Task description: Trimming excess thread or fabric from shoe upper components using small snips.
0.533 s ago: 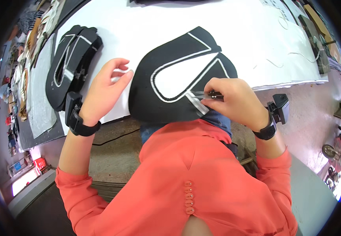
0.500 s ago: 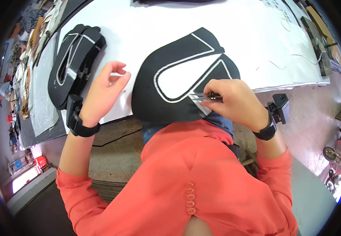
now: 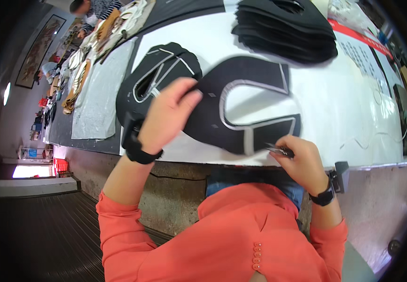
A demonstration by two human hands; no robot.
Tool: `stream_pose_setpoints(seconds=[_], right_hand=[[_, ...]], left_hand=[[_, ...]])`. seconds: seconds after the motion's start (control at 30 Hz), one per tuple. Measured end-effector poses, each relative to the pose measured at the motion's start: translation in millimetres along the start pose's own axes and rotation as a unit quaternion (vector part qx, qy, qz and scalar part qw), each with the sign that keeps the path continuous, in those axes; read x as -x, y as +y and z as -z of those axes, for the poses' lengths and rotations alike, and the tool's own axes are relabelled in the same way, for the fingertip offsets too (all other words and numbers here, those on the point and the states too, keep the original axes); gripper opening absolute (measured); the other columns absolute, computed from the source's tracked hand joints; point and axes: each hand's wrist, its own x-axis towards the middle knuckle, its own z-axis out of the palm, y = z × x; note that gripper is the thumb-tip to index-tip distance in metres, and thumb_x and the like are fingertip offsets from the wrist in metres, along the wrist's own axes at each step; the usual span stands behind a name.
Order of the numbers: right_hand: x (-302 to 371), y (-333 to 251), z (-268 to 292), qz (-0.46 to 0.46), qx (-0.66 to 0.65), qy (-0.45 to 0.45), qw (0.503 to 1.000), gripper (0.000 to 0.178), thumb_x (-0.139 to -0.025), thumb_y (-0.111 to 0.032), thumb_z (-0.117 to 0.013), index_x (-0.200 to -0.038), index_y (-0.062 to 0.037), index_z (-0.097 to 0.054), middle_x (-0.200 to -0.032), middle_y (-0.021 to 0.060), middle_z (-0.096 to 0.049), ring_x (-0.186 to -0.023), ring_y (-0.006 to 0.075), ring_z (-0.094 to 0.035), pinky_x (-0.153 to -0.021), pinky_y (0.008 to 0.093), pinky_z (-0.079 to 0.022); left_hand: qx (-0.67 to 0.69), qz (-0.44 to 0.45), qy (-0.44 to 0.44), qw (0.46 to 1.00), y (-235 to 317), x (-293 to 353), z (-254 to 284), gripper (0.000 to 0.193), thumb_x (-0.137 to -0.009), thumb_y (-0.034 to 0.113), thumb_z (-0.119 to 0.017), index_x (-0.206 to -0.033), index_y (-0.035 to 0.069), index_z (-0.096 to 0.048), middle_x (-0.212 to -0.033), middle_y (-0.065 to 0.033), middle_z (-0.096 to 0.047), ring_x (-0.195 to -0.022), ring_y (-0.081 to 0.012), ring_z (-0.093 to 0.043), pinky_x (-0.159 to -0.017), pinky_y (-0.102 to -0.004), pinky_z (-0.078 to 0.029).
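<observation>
A U-shaped black fabric piece (image 3: 203, 117) with grey-white strips along its inner edge lies in front of me, its open side to the right. My left hand (image 3: 169, 113) pinches the piece's left edge, thumb on top, and that edge looks slightly raised and blurred. In my right hand (image 3: 302, 162) is a pair of small thread snips (image 3: 282, 150), dark-handled with metal blades. The blades point left, near the piece's lower right arm. My right fingers are closed round the handle.
Left of the piece lies a pile of similar taped black pieces (image 3: 130, 96). A taller stack of black pieces (image 3: 283, 35) stands at the back. The white table top (image 3: 339, 117) has loose threads at right. Another person (image 3: 98, 14) is at the far left, by heaped materials (image 3: 79, 70).
My left hand, empty before, now grips the piece's left edge. The piece has turned, its opening now facing right. The snips have come away from the strip's corner. My view has shifted too.
</observation>
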Motion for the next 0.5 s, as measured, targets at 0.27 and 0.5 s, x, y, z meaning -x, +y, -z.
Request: stream_pose_setpoints(seconds=[0.27, 0.5], right_hand=[[6.4, 10.7, 11.1, -0.040, -0.051, 0.028, 0.997, 0.011, -0.083, -0.002, -0.073, -0.092, 0.0007, -0.068, -0.075, 0.0148, -0.066, -0.063, 0.0246, -0.064, -0.059, 0.0319, -0.049], [4.2, 16.9, 14.6, -0.060, -0.073, 0.043, 0.995, 0.010, -0.083, 0.000, -0.072, -0.092, 0.0020, -0.068, -0.075, 0.0126, -0.066, -0.063, 0.0186, -0.062, -0.061, 0.0287, -0.048]], left_hand=[[0.087, 0.075, 0.254, 0.960, -70.8, 10.6, 132.8, 0.032, -0.104, 0.017, -0.062, -0.129, -0.003, -0.061, -0.108, -0.0029, -0.069, -0.096, -0.0063, -0.061, -0.086, -0.0222, -0.049], [-0.365, 0.061, 0.311, 0.875, -143.9, 52.1, 137.6, 0.039, -0.094, 0.014, -0.070, -0.130, -0.001, -0.061, -0.121, -0.0170, -0.068, -0.114, -0.0274, -0.064, -0.100, -0.0379, -0.049]])
